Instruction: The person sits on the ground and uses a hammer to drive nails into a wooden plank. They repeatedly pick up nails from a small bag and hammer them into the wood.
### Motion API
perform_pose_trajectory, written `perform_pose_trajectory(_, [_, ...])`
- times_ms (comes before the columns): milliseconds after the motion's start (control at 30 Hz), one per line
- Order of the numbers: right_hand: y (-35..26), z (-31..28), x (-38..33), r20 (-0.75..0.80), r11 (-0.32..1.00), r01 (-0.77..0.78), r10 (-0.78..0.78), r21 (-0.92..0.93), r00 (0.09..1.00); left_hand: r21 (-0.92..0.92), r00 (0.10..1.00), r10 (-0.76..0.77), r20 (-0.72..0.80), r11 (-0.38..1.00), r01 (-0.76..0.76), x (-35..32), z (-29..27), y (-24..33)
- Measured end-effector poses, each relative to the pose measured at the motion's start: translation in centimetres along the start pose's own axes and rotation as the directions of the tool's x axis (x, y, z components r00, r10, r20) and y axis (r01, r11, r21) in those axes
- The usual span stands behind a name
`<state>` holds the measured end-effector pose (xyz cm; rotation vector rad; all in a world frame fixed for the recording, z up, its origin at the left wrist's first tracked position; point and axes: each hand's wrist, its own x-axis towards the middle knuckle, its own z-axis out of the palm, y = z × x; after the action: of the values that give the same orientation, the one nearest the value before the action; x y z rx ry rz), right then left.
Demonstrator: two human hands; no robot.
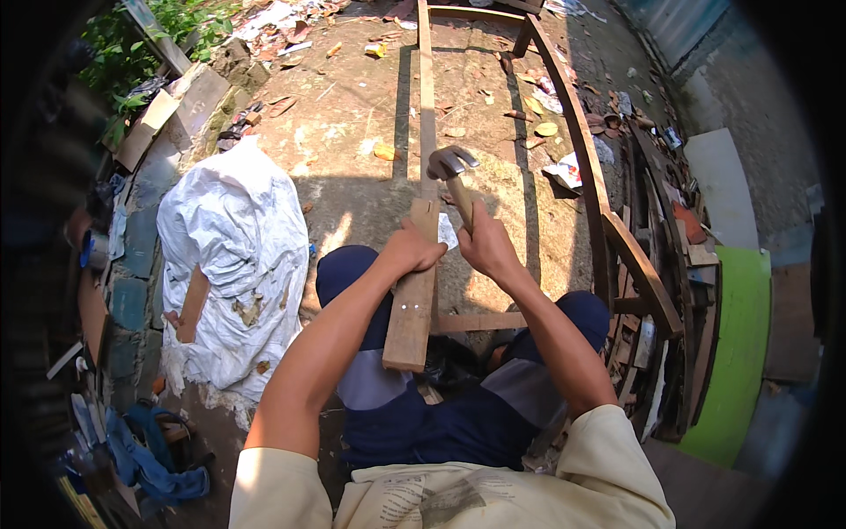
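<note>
My right hand (489,242) is closed round the wooden handle of a claw hammer (452,163). The hammer's metal head is raised above the far end of a short wooden board (411,319). My left hand (412,247) lies across that board, its fingers curled over the edge. The board rests along one rail of a long wooden frame (426,106), close to my knees. Two small shiny spots, which look like nail heads, show on the board's near part. Whether my left fingers also pinch a nail cannot be seen.
A crumpled white sack (233,229) with a wood scrap (193,304) on it lies to the left. The frame's other rail (577,123) curves along the right, beside piled wood strips and a green panel (730,353). Leaves and litter dot the ground.
</note>
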<state>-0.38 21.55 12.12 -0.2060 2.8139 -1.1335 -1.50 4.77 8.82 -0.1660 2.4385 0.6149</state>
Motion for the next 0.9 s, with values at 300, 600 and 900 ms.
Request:
perform_pose_trajectory(300, [-3.6,-3.3,0.3,-0.230,0.982,0.125,-0.091,0.138,0.969,-0.005,1.000,0.008,-0.002,1.000,-0.008,-0.2,-0.3,-0.6])
perform_pose_trajectory(600, [-2.5,-2.9,0.6,0.181,0.993,-0.089,0.102,-0.074,0.978,0.065,0.999,-0.031,0.026,0.997,0.029,0.8,0.6,-0.5])
perform_pose_trajectory(900, [-0.8,0.4,-0.5,-0.262,0.998,0.063,-0.053,0.028,0.963,-0.015,1.000,0.023,0.019,1.000,-0.023,0.5,0.2,-0.2])
